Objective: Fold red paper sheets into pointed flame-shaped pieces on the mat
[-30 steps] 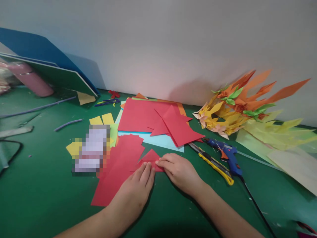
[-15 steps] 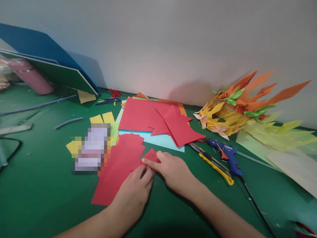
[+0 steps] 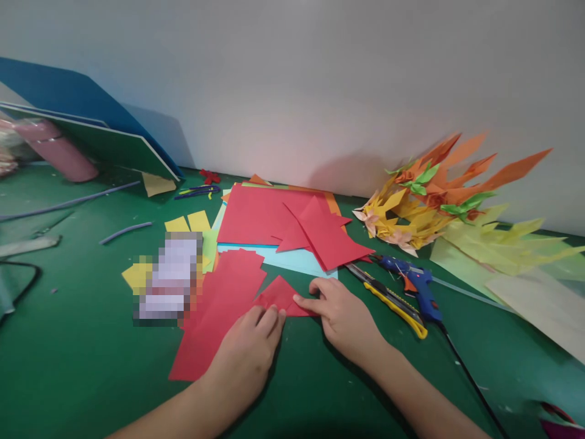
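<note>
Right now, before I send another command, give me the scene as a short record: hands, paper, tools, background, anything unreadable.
Left hand grip: fingertips on the lower left of the small red paper
Right hand grip: one extended digit on that paper's right side
Beside left hand: longer red sheets, lying flat
Tools, right: yellow cutter, then blue glue gun beyond it
Behind: stacked sheets, red on top, with loose red pieces
Far right: orange and yellow paper flowers
Unreadable: pixelated patch
</note>
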Demonstrator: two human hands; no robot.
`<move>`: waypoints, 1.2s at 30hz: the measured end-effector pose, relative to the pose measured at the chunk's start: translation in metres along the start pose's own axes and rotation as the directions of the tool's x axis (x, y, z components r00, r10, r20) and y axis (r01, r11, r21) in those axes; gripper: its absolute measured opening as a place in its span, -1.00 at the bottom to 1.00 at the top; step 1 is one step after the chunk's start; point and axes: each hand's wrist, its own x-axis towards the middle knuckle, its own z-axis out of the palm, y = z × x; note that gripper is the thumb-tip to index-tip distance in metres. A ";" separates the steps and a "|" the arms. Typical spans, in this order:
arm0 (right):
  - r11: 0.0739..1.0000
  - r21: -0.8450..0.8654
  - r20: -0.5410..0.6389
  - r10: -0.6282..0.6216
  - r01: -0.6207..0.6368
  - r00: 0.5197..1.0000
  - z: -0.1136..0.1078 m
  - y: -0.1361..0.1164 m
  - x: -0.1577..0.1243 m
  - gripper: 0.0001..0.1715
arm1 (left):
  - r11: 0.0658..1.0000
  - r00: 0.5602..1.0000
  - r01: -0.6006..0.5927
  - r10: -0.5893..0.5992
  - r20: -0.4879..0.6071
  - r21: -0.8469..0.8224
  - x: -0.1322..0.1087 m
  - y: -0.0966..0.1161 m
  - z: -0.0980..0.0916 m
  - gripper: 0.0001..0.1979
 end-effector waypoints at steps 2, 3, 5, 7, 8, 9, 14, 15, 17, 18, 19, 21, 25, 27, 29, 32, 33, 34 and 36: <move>1.000 0.020 -0.049 -0.003 0.004 0.999 -0.001 -0.003 -0.003 -0.52 | 0.999 0.996 0.029 -0.032 -0.083 -0.043 0.001 -0.003 -0.002 -0.58; 0.999 0.040 -0.070 -0.014 0.017 0.997 -0.001 -0.005 -0.003 -0.54 | 0.996 0.991 0.055 -0.064 -0.121 -0.076 0.002 -0.004 -0.002 -0.58; 0.993 0.087 -0.061 -0.078 0.083 0.995 0.000 -0.010 -0.003 -0.58 | 0.982 0.978 0.111 -0.135 -0.160 -0.151 0.001 -0.006 -0.003 -0.56; 0.983 0.120 -0.004 -0.138 0.138 0.990 0.001 -0.015 0.000 -0.59 | 0.970 0.972 0.150 -0.180 -0.153 -0.190 -0.002 -0.007 -0.002 -0.51; 0.983 0.126 0.039 -0.141 0.135 0.989 0.002 -0.017 0.001 -0.59 | 0.968 0.972 0.160 -0.188 -0.139 -0.191 -0.003 -0.007 -0.003 -0.49; 0.984 0.125 0.077 -0.137 0.127 0.988 0.002 -0.019 0.003 -0.59 | 0.968 0.974 0.168 -0.192 -0.122 -0.184 -0.004 -0.008 -0.004 -0.46; 0.988 0.115 0.132 -0.117 0.102 0.984 0.002 -0.023 0.008 -0.62 | 0.921 0.968 0.227 -0.248 -0.028 -0.318 0.002 -0.028 -0.018 -0.52; 0.989 0.115 0.148 -0.104 0.088 0.984 0.002 -0.024 0.009 -0.63 | 0.887 0.962 0.251 -0.274 -0.003 -0.388 0.006 -0.034 -0.022 -0.55; 0.994 0.101 0.193 -0.070 0.051 0.979 0.002 -0.026 0.009 -0.64 | 0.835 0.954 0.268 -0.299 0.014 -0.481 0.019 -0.046 -0.026 -0.61; 0.996 0.084 0.210 -0.048 0.031 0.977 0.002 -0.027 0.008 -0.63 | 0.827 0.963 0.240 -0.269 0.016 -0.508 0.027 -0.051 -0.027 -0.66; 0.998 0.063 0.219 -0.027 0.013 0.975 0.003 -0.028 0.007 -0.62 | 0.829 0.972 0.209 -0.235 0.015 -0.519 0.035 -0.056 -0.027 -0.72; 1.000 0.018 0.220 0.009 -0.014 0.975 0.003 -0.028 0.005 -0.58 | 0.848 0.970 0.201 -0.243 -0.021 -0.491 0.051 -0.063 -0.023 -0.77; 0.999 -0.035 0.153 0.044 -0.039 0.987 0.004 -0.028 -0.001 -0.43 | 0.885 0.970 0.184 -0.235 -0.069 -0.427 0.072 -0.074 -0.010 -0.82; 1.000 -0.020 0.117 0.025 -0.023 0.993 0.004 -0.027 -0.002 -0.43 | 0.891 0.970 0.195 -0.238 -0.057 -0.409 0.074 -0.079 -0.007 -0.85; 1.000 0.000 0.117 0.004 -0.004 0.993 0.004 -0.025 -0.001 -0.47 | 0.901 0.971 0.202 -0.234 -0.038 -0.383 0.074 -0.085 -0.006 -0.87; 1.000 -0.004 0.133 0.001 0.000 0.991 0.005 -0.025 0.000 -0.51 | 0.925 0.978 0.194 -0.207 -0.006 -0.328 0.075 -0.092 -0.008 -0.93; 1.000 -0.012 0.134 0.004 -0.003 0.991 0.005 -0.025 0.001 -0.51 | 0.934 0.981 0.187 -0.195 0.004 -0.305 0.076 -0.093 -0.008 -0.94; 1.000 -0.018 0.134 0.005 -0.002 0.991 0.005 -0.025 0.002 -0.52 | 0.943 0.983 0.180 -0.184 0.012 -0.279 0.077 -0.094 -0.008 -0.95; 1.000 -0.023 0.130 0.004 -0.001 0.991 0.005 -0.027 0.003 -0.54 | 0.960 0.984 0.175 -0.175 0.021 -0.218 0.080 -0.093 -0.007 -0.94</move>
